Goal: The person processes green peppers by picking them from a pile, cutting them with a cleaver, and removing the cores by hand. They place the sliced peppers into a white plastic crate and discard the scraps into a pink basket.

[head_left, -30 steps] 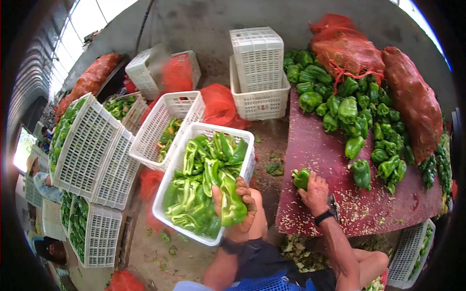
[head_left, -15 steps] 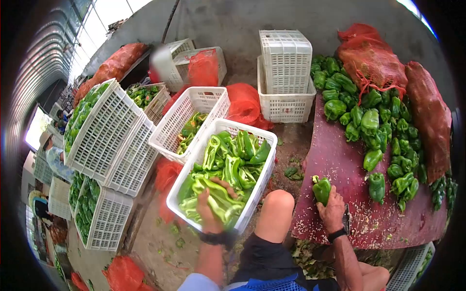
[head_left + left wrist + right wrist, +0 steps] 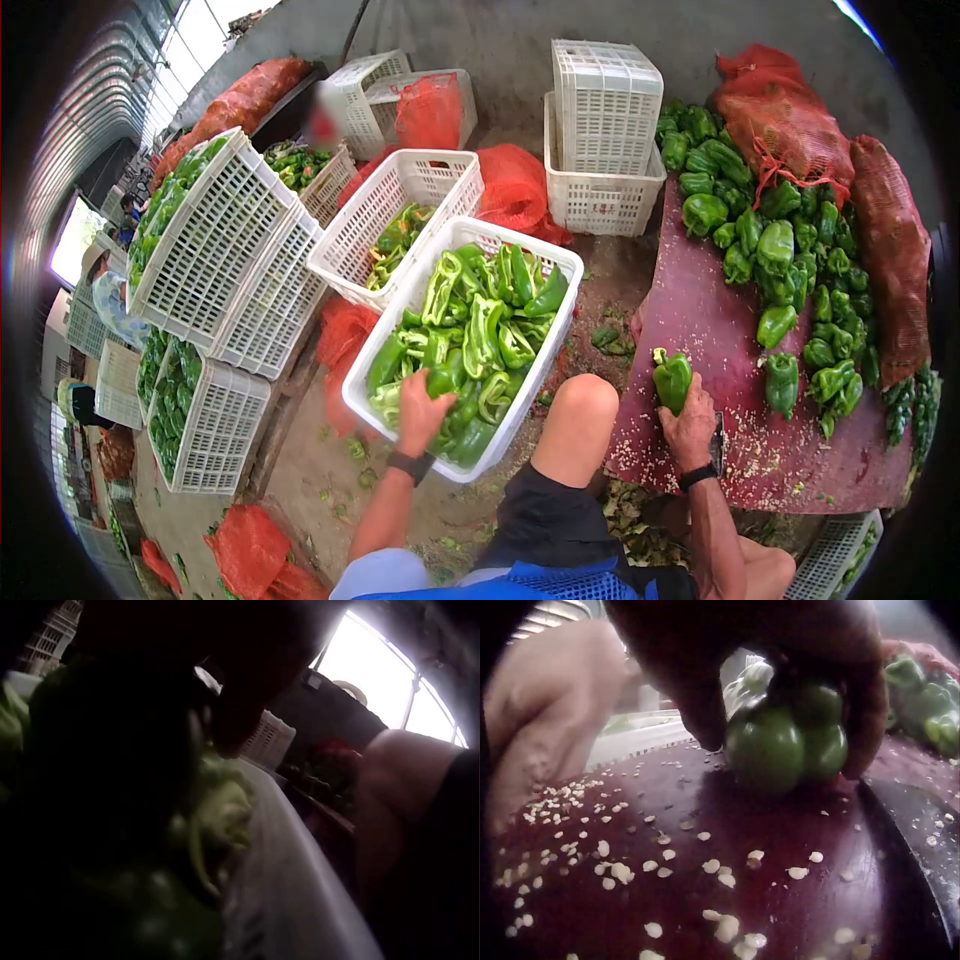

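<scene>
Over the near left part of a white crate (image 3: 355,400) of cut green peppers (image 3: 483,335), my left hand (image 3: 424,412) has its fingers and thumb around a green pepper piece (image 3: 446,376). The left wrist view is dark, with the crate's rim (image 3: 300,847) beside pale green pieces (image 3: 221,810). My right hand (image 3: 688,428) grips a whole green pepper (image 3: 672,381) on the dark red board (image 3: 665,300). Its fingers straddle the pepper (image 3: 769,750) in the right wrist view. A knife blade (image 3: 922,840) lies on the board beside that hand.
Green peppers (image 3: 775,245) pile up on the board's far side, near red mesh sacks (image 3: 785,115). White crates (image 3: 605,200) stand behind, others (image 3: 215,250) at the left. Seeds (image 3: 619,871) litter the board. A bare knee (image 3: 582,405) is between crate and board.
The large cut pepper my left hand held is now out of it, among the pieces. That hand has moved down into the crate, then back slightly. The right hand's pepper stands more upright. The head view has shifted.
</scene>
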Available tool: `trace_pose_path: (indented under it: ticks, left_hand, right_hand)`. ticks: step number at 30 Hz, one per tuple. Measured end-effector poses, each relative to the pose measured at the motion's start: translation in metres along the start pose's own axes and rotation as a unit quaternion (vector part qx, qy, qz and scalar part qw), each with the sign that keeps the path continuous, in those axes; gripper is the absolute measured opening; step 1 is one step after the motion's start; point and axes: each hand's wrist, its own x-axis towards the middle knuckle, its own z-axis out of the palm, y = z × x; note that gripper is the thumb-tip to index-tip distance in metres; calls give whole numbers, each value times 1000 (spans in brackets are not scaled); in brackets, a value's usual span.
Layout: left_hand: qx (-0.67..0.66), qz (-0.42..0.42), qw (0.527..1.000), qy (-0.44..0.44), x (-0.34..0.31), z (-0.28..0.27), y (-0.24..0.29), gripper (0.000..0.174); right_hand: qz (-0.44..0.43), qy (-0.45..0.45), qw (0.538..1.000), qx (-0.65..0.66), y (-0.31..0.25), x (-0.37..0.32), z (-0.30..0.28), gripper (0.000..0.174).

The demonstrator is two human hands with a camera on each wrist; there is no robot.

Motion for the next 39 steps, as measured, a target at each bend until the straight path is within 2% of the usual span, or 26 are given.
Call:
trace_pose_path:
  ticks: [2, 3, 6, 8, 11, 13, 15, 17, 18, 19, 21, 22, 23, 24, 25, 26, 28, 29, 30, 31, 33, 34, 35, 37, 38, 39]
  left_hand:
    - [-21, -7, 999, -31, -25, 9, 27, 72]
    - [21, 49, 998, -36, -33, 16, 30, 76]
    - [30, 84, 996, -27, -39, 24, 50, 75]
    - [72, 84, 989, -101, -37, 28, 57, 72]
    - [51, 110, 982, -144, -49, 43, 60, 70]
    - [13, 101, 986, -134, -52, 61, 50, 66]
    - [-5, 113, 990, -80, -56, 86, 37, 63]
    - [-70, 115, 989, -68, -55, 98, 28, 58]
    - [-86, 99, 988, -78, -53, 103, 26, 57]
    - [-102, 80, 987, -89, -53, 101, 27, 56]
    - [-149, 55, 982, -99, -53, 89, 29, 55]
    - [-201, 33, 972, -120, -51, 83, 35, 53]
    - [-179, 62, 975, -121, -50, 73, 34, 51]
    - [-164, 97, 973, -131, -48, 63, 32, 50]
    - [-137, 78, 979, -128, -47, 46, 44, 46]
    - [-96, 67, 984, -133, -44, 31, 58, 41]
    - [-87, 123, 983, -104, -32, -5, 98, 31]
    - [-179, 107, 975, -77, -29, -25, 133, 31]
    - [-276, 18, 957, -92, -28, -22, 140, 32]
    - [-411, 10, 904, -118, -34, -41, 184, 27]
    - [-445, 36, 880, -158, -43, -28, 216, 35]
    - [-445, 42, 864, -231, -50, -26, 237, 46]
    - [-447, 48, 860, -243, -61, -13, 258, 46]
    - [-480, 55, 800, -355, -82, 13, 292, 56]
    - [-484, 61, 792, -366, -84, 29, 295, 56]
    - [-468, 51, 809, -352, -87, 52, 293, 59]
  right_hand:
    - [-1, 3, 1000, 3, 0, 1, -1, 89]
    - [-7, 5, 1000, 11, 0, 0, 0, 89]
    - [-22, 13, 1000, 9, 4, -1, 3, 88]
    - [-20, 15, 1000, 8, 4, -1, 3, 88]
    - [-11, 26, 1000, 10, 4, 0, 5, 89]
    - [-9, 31, 999, 15, 4, -2, 5, 91]
    - [3, 25, 1000, 12, 4, 0, 4, 89]
    - [-21, 53, 995, 80, 16, 5, 7, 79]
    - [-23, 41, 991, 124, 14, 12, -3, 68]
    - [-31, 43, 990, 130, 17, 17, -3, 68]
    - [54, 7, 955, 291, 23, 25, -6, 56]
    - [63, 5, 897, 438, 23, 25, -8, 49]
    - [62, 14, 897, 438, 11, 25, -22, 49]
    - [108, -40, 860, 497, 2, 21, -37, 47]
    - [161, -84, 818, 546, -2, 10, -58, 46]
    - [163, -93, 800, 570, 1, -1, -63, 46]
    - [163, -121, 753, 626, -7, -22, -81, 48]
    - [154, -142, 721, 661, -15, -28, -91, 50]
    - [157, -142, 714, 668, -17, -33, -94, 51]
    - [163, -144, 702, 678, -19, -41, -95, 52]
    - [178, -151, 670, 704, -19, -51, -89, 55]
    - [174, -146, 681, 696, -21, -55, -89, 49]
    - [181, -134, 682, 696, -23, -58, -88, 49]
    - [100, -92, 801, 583, -27, -63, -84, 43]
    - [96, -61, 852, 510, -29, -67, -83, 40]
    - [66, -19, 870, 488, -23, -71, -77, 41]
